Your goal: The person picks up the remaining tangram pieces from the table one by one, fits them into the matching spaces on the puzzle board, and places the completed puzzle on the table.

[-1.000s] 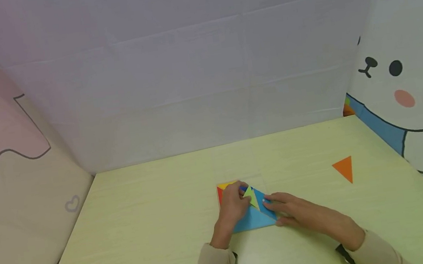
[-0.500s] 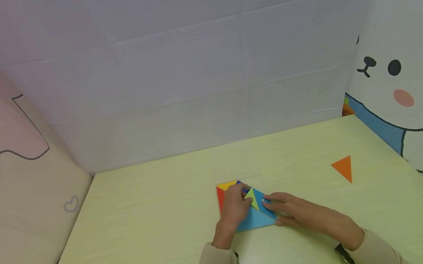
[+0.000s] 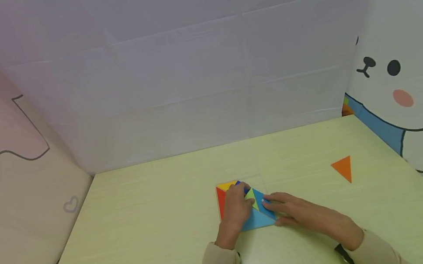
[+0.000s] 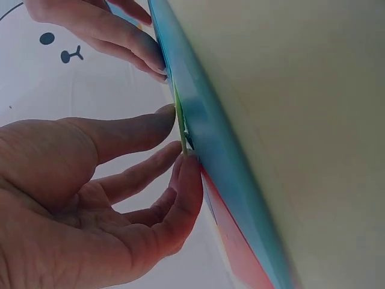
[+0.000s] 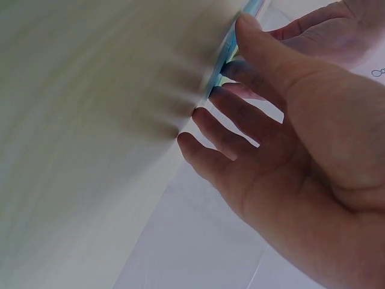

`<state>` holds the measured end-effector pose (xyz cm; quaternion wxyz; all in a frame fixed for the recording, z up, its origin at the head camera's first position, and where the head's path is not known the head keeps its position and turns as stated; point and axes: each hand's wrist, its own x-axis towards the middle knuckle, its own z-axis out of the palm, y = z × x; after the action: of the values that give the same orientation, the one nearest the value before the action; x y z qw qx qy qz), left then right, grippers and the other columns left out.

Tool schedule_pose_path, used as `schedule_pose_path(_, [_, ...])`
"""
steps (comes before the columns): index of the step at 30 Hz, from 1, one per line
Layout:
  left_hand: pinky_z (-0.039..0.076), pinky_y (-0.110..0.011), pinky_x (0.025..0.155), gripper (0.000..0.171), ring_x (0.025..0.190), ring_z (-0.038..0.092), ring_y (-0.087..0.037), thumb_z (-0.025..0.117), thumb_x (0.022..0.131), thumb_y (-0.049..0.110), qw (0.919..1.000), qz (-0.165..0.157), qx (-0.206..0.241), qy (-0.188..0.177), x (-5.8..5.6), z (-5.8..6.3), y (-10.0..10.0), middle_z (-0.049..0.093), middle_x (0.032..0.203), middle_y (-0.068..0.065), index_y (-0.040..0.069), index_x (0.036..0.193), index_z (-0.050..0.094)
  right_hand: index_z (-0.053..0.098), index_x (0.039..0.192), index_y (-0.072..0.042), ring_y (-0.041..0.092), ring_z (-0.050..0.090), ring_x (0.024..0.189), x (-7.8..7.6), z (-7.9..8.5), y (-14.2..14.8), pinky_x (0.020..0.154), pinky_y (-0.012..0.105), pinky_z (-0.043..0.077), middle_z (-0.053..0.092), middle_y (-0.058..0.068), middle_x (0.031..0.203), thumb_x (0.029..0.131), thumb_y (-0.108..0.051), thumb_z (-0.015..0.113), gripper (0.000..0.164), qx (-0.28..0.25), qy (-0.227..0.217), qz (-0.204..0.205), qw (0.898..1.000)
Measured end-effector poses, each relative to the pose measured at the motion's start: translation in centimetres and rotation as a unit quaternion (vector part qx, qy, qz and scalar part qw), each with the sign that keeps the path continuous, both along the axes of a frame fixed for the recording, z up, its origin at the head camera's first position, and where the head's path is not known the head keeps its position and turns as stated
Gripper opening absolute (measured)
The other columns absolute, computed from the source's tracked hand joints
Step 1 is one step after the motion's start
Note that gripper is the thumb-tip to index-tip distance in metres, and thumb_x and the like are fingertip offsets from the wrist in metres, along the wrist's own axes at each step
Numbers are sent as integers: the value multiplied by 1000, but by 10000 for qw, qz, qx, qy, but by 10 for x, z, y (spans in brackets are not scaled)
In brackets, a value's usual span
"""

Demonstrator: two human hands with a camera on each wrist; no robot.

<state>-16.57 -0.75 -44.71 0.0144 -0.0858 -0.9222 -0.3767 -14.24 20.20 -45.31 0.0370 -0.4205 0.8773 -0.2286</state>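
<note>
A tangram of flat coloured pieces lies on the table. My left hand (image 3: 237, 206) pinches a light green piece (image 3: 251, 194) between thumb and fingers; in the left wrist view this green piece (image 4: 180, 120) appears edge-on, slightly tilted off the surface. My right hand (image 3: 300, 210) rests its extended fingertips on a blue piece (image 3: 260, 199) at the right side, its thumb by the lower right corner. Along the near edge is a larger light blue piece (image 3: 259, 220). Red (image 3: 221, 201), yellow (image 3: 226, 185) and dark blue (image 3: 247, 190) pieces show around my left hand, which partly covers them.
An orange triangle (image 3: 344, 169) lies apart on the table (image 3: 148, 228), to the right and farther back. A pale cloth wall (image 3: 189, 77) stands behind the table. Printed cloth hangs on both sides, with a cartoon animal (image 3: 417, 62) on the right.
My left hand has shifted slightly to the right with the green piece, baring more of the red piece. My right hand stays almost still on the blue piece.
</note>
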Motion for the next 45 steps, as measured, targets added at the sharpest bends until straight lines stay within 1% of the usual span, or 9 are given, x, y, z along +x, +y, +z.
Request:
schedule_pose_path(13, [55, -39, 80, 22, 92, 58, -28, 76, 88, -4, 10000, -45, -1, -5, 0, -1, 1, 61, 97, -15, -4, 109, 69, 56, 142, 8, 42, 49, 133, -1, 0, 0, 104, 46, 51, 50, 26, 148, 99, -16, 69, 51, 107, -5, 11, 9999])
schedule_pose_path(20, [51, -37, 78, 22, 86, 56, -28, 74, 87, -10, 9994, -271, 107, 177, 1, -2, 0, 60, 90, -15, -7, 107, 66, 55, 143, 7, 41, 50, 132, 0, 2, 0, 104, 46, 51, 50, 25, 147, 99, -17, 69, 52, 64, 87, 83, 9999])
schedule_pose_path(25, [52, -38, 79, 22, 86, 57, -29, 74, 87, -11, 9991, -349, 158, 185, 2, -1, -2, 59, 91, -16, -8, 106, 66, 54, 145, 6, 40, 50, 133, -1, 4, -1, 105, 46, 50, 49, 24, 148, 100, -19, 68, 53, 158, 32, 57, 9999])
schedule_pose_path(30, [52, -38, 80, 23, 88, 57, -29, 74, 87, -10, 9988, -447, 137, 169, 4, 1, -3, 60, 92, -16, -7, 108, 65, 54, 145, 6, 40, 50, 132, 0, 4, 0, 105, 46, 50, 49, 24, 148, 100, -19, 68, 53, 140, 14, 37, 9999])
schedule_pose_path(35, [52, -37, 78, 27, 87, 57, -28, 76, 84, -10, 9979, -523, -22, 370, 5, 0, -6, 62, 92, -15, -6, 108, 66, 53, 145, 6, 41, 49, 133, 0, 4, 0, 105, 47, 50, 48, 24, 148, 100, -21, 68, 54, 126, -106, 6, 9999])
schedule_pose_path(38, [54, -37, 79, 29, 89, 59, -28, 78, 84, -8, 9975, -524, -182, 447, 7, -1, -10, 64, 95, -14, -4, 110, 68, 53, 146, 5, 42, 49, 133, 0, 3, 0, 105, 48, 50, 48, 25, 149, 101, -22, 67, 54, 120, -149, -7, 9998])
schedule_pose_path(45, [55, -41, 92, 34, 105, 61, -31, 78, 87, -3, 9949, -755, -555, 382, 15, 1, -18, 66, 113, -17, -6, 119, 69, 50, 149, 2, 41, 47, 137, 2, 6, 1, 107, 49, 48, 45, 21, 154, 102, -23, 66, 55, 224, -385, -191, 9988])
